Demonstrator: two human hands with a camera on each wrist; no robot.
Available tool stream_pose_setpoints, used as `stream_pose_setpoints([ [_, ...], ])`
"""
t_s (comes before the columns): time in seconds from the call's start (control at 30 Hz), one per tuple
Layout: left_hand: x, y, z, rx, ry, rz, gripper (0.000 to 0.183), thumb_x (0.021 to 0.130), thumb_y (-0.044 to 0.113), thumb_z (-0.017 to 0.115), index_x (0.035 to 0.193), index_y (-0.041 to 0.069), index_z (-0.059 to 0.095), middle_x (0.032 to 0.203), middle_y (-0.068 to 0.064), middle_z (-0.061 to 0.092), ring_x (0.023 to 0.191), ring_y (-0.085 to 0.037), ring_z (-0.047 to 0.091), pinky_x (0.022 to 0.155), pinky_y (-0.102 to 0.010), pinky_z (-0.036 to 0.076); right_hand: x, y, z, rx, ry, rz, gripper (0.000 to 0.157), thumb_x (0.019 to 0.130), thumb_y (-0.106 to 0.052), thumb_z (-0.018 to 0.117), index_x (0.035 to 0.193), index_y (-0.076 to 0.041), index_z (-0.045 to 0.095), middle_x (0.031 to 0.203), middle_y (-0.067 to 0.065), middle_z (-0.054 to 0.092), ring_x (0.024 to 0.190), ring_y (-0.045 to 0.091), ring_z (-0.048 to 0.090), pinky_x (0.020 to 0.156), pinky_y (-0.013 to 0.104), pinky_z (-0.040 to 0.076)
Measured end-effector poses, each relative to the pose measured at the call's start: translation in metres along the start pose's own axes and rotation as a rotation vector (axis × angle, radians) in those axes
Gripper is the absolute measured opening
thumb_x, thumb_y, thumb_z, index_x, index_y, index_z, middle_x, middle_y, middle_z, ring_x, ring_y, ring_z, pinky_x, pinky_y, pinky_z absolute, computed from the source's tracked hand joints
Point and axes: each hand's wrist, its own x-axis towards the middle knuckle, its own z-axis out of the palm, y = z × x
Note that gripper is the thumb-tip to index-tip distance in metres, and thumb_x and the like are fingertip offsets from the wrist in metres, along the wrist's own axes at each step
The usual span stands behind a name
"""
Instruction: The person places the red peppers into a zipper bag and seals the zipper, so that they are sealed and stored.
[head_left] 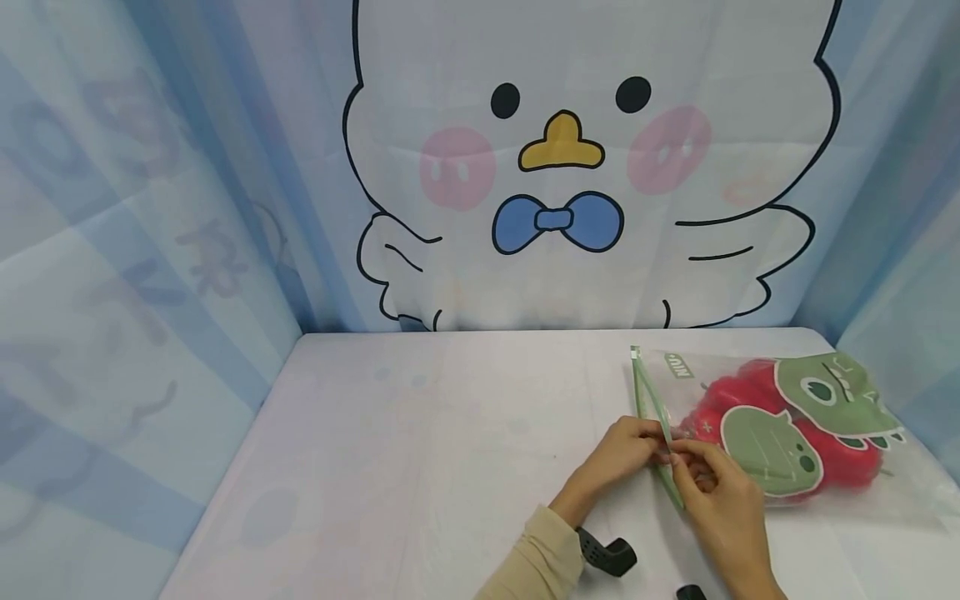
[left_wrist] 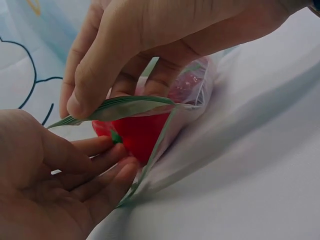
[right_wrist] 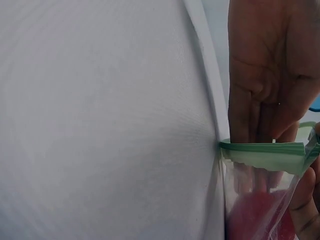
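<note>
A clear zip bag (head_left: 757, 500) with a green zip edge and green cartoon prints lies on the table, its mouth facing left. Red round fruits or vegetables (head_left: 847, 462) fill it; one shows a green stem in the left wrist view. My right hand (head_left: 726, 504) pinches the green zip strip (left_wrist: 135, 105) between thumb and fingers, lifting one side of the mouth. My left hand (head_left: 618, 457) reaches in at the mouth, its extended fingers (right_wrist: 240, 120) passing behind the strip, close to the red one with the stem.
The white table (head_left: 420, 467) runs back to a curtain (head_left: 555, 283) with a cartoon bird on it, and another curtain (head_left: 112, 292) hangs at the left. A black wrist mount (head_left: 609, 557) is by the left sleeve (head_left: 536, 558).
</note>
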Motion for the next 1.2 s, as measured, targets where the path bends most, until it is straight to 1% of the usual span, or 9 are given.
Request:
stream_pose_setpoints([
  [0.23, 0.001, -0.001, 0.006, 0.025, -0.049, 0.024, 0.027, 0.096, 0.000, 0.055, 0.111, -0.010, 0.075, 0.112, -0.019, 0.078, 0.078, 0.008, 0.051, 0.073, -0.008, 0.044, 0.000, 0.002, -0.001, 0.011, 0.011, -0.013, 0.022, 0.084, 0.007, 0.080, 0.104, -0.002, 0.076, 0.084, 0.007, 0.071, 0.067, -0.008, 0.050, 0.059, 0.005, 0.042],
  [0.43, 0.002, -0.004, 0.010, -0.004, -0.067, 0.011, 0.020, 0.095, -0.003, 0.054, 0.095, -0.016, 0.068, 0.074, -0.002, 0.059, 0.066, 0.002, 0.044, 0.060, -0.011, 0.036, 0.001, 0.003, -0.002, 0.030, 0.009, -0.032, 0.023, 0.084, 0.008, 0.080, 0.104, -0.001, 0.076, 0.085, 0.007, 0.071, 0.067, -0.008, 0.051, 0.059, 0.005, 0.043],
  [0.57, 0.003, -0.006, 0.011, -0.064, -0.074, -0.018, 0.019, 0.094, -0.003, 0.053, 0.098, -0.017, 0.066, 0.071, 0.005, 0.049, 0.064, 0.000, 0.043, 0.059, -0.012, 0.035, 0.001, 0.002, -0.002, 0.038, 0.016, -0.037, 0.023, 0.083, 0.010, 0.079, 0.104, -0.001, 0.076, 0.084, 0.008, 0.071, 0.067, -0.009, 0.052, 0.060, 0.004, 0.043],
  [0.77, 0.002, -0.007, 0.007, -0.090, -0.095, -0.022, 0.023, 0.094, 0.001, 0.056, 0.105, -0.015, 0.068, 0.074, 0.004, 0.055, 0.065, 0.002, 0.046, 0.060, -0.012, 0.037, 0.001, 0.001, -0.001, 0.058, 0.022, -0.032, 0.022, 0.084, 0.011, 0.078, 0.103, 0.000, 0.076, 0.084, 0.009, 0.071, 0.067, -0.010, 0.053, 0.060, 0.004, 0.044],
  [0.9, 0.004, -0.005, -0.003, -0.135, -0.071, -0.031, 0.027, 0.095, 0.005, 0.060, 0.113, -0.008, 0.074, 0.093, -0.010, 0.076, 0.075, 0.004, 0.056, 0.071, -0.011, 0.047, 0.001, 0.003, -0.001, 0.055, 0.005, -0.025, 0.021, 0.085, 0.009, 0.078, 0.104, -0.001, 0.076, 0.085, 0.008, 0.070, 0.068, -0.010, 0.053, 0.060, 0.004, 0.045],
  [0.97, 0.005, -0.004, -0.009, -0.187, -0.034, -0.045, 0.029, 0.095, 0.005, 0.060, 0.117, -0.008, 0.074, 0.107, -0.020, 0.078, 0.085, -0.002, 0.067, 0.080, -0.013, 0.053, 0.001, 0.003, -0.001, 0.053, -0.004, -0.024, 0.020, 0.086, 0.007, 0.078, 0.104, -0.002, 0.076, 0.086, 0.008, 0.070, 0.068, -0.010, 0.054, 0.060, 0.004, 0.045],
  [1.03, 0.007, -0.003, -0.014, -0.254, 0.003, -0.052, 0.030, 0.096, 0.001, 0.058, 0.120, -0.011, 0.071, 0.114, -0.028, 0.075, 0.096, -0.019, 0.077, 0.089, -0.021, 0.059, 0.001, 0.004, -0.001, 0.056, -0.011, -0.023, 0.019, 0.087, 0.006, 0.078, 0.104, -0.003, 0.076, 0.085, 0.007, 0.070, 0.068, -0.010, 0.055, 0.060, 0.005, 0.046],
  [1.13, 0.009, -0.001, -0.022, -0.293, 0.075, -0.045, 0.029, 0.095, -0.004, 0.056, 0.119, -0.013, 0.071, 0.115, -0.031, 0.074, 0.107, -0.040, 0.076, 0.092, -0.032, 0.063, 0.001, 0.004, -0.001, 0.052, -0.018, -0.027, 0.017, 0.087, 0.004, 0.078, 0.102, -0.004, 0.076, 0.084, 0.006, 0.070, 0.067, -0.009, 0.055, 0.060, 0.005, 0.046],
  [1.2, 0.011, -0.002, -0.027, -0.278, 0.132, -0.035, 0.028, 0.094, -0.004, 0.058, 0.117, -0.011, 0.072, 0.113, -0.028, 0.076, 0.106, -0.042, 0.075, 0.089, -0.035, 0.064, 0.000, 0.004, 0.000, 0.046, -0.026, -0.027, 0.016, 0.087, 0.003, 0.078, 0.102, -0.004, 0.077, 0.084, 0.005, 0.070, 0.066, -0.009, 0.055, 0.060, 0.005, 0.046],
])
